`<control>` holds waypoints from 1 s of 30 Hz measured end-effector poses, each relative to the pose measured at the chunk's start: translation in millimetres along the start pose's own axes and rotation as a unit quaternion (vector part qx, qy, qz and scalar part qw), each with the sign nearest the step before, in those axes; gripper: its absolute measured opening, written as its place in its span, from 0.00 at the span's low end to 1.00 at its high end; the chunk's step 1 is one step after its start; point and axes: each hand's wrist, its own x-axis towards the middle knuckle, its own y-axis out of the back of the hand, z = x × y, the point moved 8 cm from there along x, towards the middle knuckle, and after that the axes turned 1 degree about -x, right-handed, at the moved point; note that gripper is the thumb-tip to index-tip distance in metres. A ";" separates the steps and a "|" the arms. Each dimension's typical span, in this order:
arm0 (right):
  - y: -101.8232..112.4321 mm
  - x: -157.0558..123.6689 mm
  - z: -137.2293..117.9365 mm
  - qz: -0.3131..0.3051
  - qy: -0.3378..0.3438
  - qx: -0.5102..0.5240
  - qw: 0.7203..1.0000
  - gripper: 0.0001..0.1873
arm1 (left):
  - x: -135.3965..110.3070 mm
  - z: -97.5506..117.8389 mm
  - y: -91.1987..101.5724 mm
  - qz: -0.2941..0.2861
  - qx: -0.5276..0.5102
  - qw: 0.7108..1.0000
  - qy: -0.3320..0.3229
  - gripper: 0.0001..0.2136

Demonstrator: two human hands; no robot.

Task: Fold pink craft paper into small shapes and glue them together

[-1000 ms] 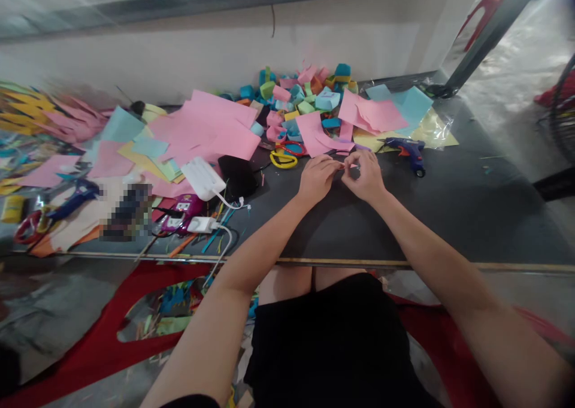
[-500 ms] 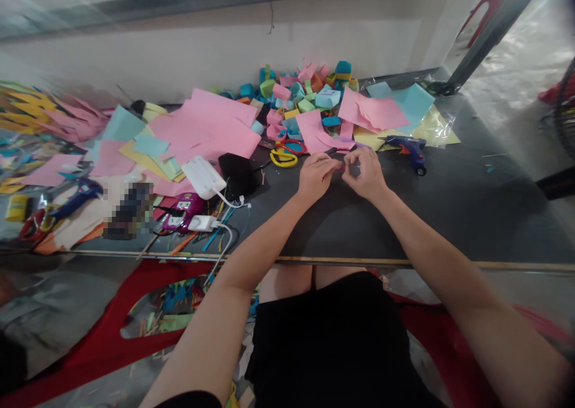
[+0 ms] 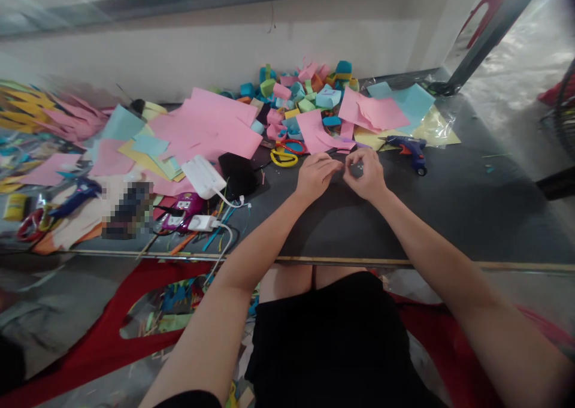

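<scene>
Above the dark table, my left hand (image 3: 318, 175) and my right hand (image 3: 365, 173) meet almost fingertip to fingertip. The fingers of each are pinched together; whatever lies between them is too small or too hidden to name. Just beyond the hands are a pink paper sheet (image 3: 313, 129) and scissors with yellow and red handles (image 3: 284, 157). To the right of my right hand lies a blue hot glue gun (image 3: 411, 148), its nozzle pointing left.
Behind is a heap of small folded paper pieces (image 3: 306, 99). Large pink sheets (image 3: 211, 126), a white power bank (image 3: 203, 176), a purple power strip (image 3: 183, 211) and cables cover the left. Another glue gun (image 3: 76, 197) lies farther left. A wooden edge (image 3: 341, 260) borders the table's front.
My fingertips are slightly farther apart, and the reddish bit seen between them shows less. The things on the table have not moved.
</scene>
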 end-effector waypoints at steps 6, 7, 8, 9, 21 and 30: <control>-3.5 0.4 -0.8 -0.001 0.010 -0.013 1.000 0.17 | -1.4 -4.3 -8.6 -0.033 -0.017 0.999 0.026 0.13; -4.0 0.3 1.3 -0.004 0.004 -0.014 1.000 0.17 | -1.1 -4.9 -8.3 -0.029 -0.025 0.999 0.026 0.13; -4.1 0.2 3.3 -0.006 -0.001 -0.013 1.000 0.17 | -0.7 -5.6 -7.4 -0.024 -0.032 0.999 0.027 0.13; -4.0 0.1 5.1 -0.007 -0.003 -0.009 1.000 0.17 | -0.3 -6.6 -6.2 -0.018 -0.039 0.999 0.030 0.12; -3.9 1.3 21.3 -0.050 -0.061 -0.018 0.997 0.17 | 2.9 -15.6 2.6 0.000 -0.045 0.994 0.105 0.09; 7.9 0.7 34.8 -0.018 -0.107 -0.028 0.994 0.14 | -0.8 -35.7 18.5 0.085 -0.098 0.970 0.204 0.16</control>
